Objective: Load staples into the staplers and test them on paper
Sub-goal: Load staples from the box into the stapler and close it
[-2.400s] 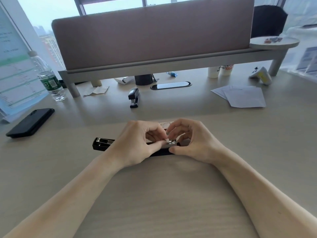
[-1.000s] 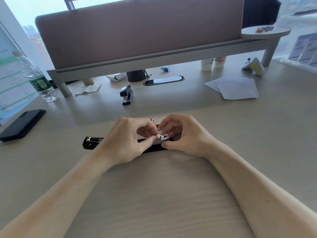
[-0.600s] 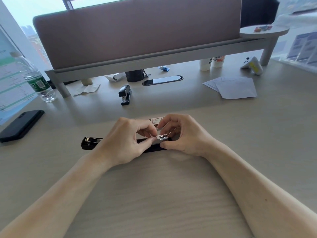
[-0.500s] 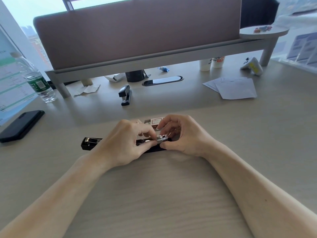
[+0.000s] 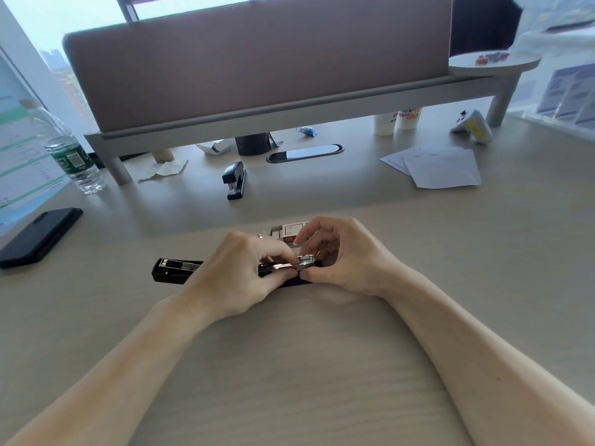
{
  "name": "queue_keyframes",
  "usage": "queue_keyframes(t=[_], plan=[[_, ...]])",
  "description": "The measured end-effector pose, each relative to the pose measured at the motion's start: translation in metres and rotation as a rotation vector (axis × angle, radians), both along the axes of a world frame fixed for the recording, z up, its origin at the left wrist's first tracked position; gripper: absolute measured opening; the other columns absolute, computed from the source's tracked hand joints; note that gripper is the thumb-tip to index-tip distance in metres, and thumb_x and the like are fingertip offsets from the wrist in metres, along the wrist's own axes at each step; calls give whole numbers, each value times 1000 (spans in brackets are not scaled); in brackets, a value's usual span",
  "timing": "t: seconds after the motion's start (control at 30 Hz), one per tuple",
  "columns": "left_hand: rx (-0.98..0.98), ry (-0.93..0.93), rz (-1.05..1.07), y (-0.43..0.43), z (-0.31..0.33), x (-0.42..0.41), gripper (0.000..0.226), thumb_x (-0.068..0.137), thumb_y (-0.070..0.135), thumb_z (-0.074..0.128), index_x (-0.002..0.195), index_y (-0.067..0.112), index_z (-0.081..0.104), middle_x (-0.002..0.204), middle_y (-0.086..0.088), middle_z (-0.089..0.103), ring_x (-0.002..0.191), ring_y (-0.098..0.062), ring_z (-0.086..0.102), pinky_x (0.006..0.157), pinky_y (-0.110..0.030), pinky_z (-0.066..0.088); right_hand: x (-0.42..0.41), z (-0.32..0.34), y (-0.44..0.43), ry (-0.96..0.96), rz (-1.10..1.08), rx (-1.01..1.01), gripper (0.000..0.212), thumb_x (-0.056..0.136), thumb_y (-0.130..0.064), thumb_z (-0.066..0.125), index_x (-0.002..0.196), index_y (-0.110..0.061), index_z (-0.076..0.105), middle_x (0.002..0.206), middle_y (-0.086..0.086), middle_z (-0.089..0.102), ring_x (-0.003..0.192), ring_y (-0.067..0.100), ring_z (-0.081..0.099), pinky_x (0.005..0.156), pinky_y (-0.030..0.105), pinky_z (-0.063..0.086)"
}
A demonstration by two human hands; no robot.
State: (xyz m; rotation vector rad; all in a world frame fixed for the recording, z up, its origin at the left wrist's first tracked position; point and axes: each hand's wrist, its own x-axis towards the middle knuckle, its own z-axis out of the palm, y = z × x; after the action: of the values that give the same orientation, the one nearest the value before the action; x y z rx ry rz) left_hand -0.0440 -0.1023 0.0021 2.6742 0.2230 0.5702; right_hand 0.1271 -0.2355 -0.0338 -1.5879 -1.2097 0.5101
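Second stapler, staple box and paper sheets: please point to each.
Second stapler [image 5: 234,180], head view, black top.
Staple box [image 5: 291,229], head view, white and red label.
Paper sheets [image 5: 442,170], head view, top sheet.

Two bare forearms enter from 7 and 5 o'clock, no sleeves in view, nothing on either wrist. Left hand [image 5: 238,278]: a thin ring [image 5: 259,235] on one finger, band looks light metal, at 12 o'clock of that hand; which finger cannot be told. Right hand [image 5: 344,255]: no ring seen, short nails, one pale nail showing at its 10 o'clock. A small dark spot [image 5: 498,378] sits on the right forearm.
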Motion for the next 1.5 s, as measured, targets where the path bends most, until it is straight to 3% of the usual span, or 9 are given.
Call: queue_keyframes(t=[0.2, 0.37, 0.6, 0.73, 0.93, 1.07, 1.2, 1.33, 1.5], plan=[[87, -4, -36, -2, -2, 1, 15, 86, 21, 82, 98, 30, 82, 91, 15, 78, 82, -2, 72, 75, -34, 57, 1, -1, 1, 7, 2, -1, 38, 70, -4, 87, 102, -18, 73, 85, -1, 78, 69, 12, 63, 74, 35, 58], [87, 17, 1, -6, 1, 0, 16, 86, 32, 81, 101, 34, 81, 89, 15, 79, 78, -1, 70, 74, -32, 56, -1, -1, 0, 32, 11, 9, 38, 71, -1, 87, 102, -15, 72, 82, -3, 77, 66, 12, 62, 71, 36, 57], [42, 80, 80, -5, 3, -5, 23, 83, 32, 83, 102, 37, 70, 85, 13, 77, 77, -9, 71, 75, -35, 56, 1, -1, 0, 18, 1, 7, 39, 69, -1, 86, 101, -18, 72, 83, -1, 79, 71, 16, 67, 79, 48, 59], [21, 217, 129, 17, 20, -22, 44, 73, 37, 90, 101, 35, 56, 99, 20, 74, 95, 6, 69, 88, -23, 56, 0, -1, 1, 4, -9, -3, 39, 68, -4, 89, 99, -21, 73, 84, -1, 78, 70, 12, 64, 78, 44, 60], [20, 517, 241, 54, 52, -50, 20, 73, 45, 89, 87, 39, 74, 83, 25, 75, 80, 6, 69, 69, -15, 46, -1, 1, -1, -2, -15, -11, 38, 68, -7, 91, 97, -23, 73, 82, -6, 77, 69, 12, 63, 79, 43, 60], [26, 489, 233, 55, 59, -47, 23, 69, 47, 92, 86, 43, 77, 88, 24, 70, 79, 2, 65, 65, -15, 42, -2, 1, -1, -7, -17, -9, 37, 68, -7, 90, 96, -22, 72, 82, -7, 77, 68, 14, 62, 79, 46, 59], [79, 465, 221, 50, 82, -39, 29, 66, 42, 95, 87, 41, 74, 83, 32, 71, 76, 9, 66, 65, -13, 43, -3, 1, -2, -18, -21, -8, 36, 67, -11, 91, 95, -24, 72, 81, -10, 77, 68, 13, 63, 80, 44, 60], [111, 351, 211, 37, 95, -23, 41, 59, 43, 97, 86, 35, 67, 75, 19, 71, 69, 2, 64, 62, -20, 45, -2, 0, -1, -23, -27, -10, 38, 68, -10, 91, 97, -23, 72, 81, -10, 76, 68, 11, 63, 79, 43, 60], [-64, 304, 126, 14, 76, 3, 36, 65, 37, 97, 87, 29, 71, 79, 11, 78, 74, -5, 73, 77, -32, 61, -2, 0, -1, -31, -30, 0, 48, 66, -11, 90, 104, -29, 66, 85, -5, 79, 70, 18, 68, 81, 47, 61]])
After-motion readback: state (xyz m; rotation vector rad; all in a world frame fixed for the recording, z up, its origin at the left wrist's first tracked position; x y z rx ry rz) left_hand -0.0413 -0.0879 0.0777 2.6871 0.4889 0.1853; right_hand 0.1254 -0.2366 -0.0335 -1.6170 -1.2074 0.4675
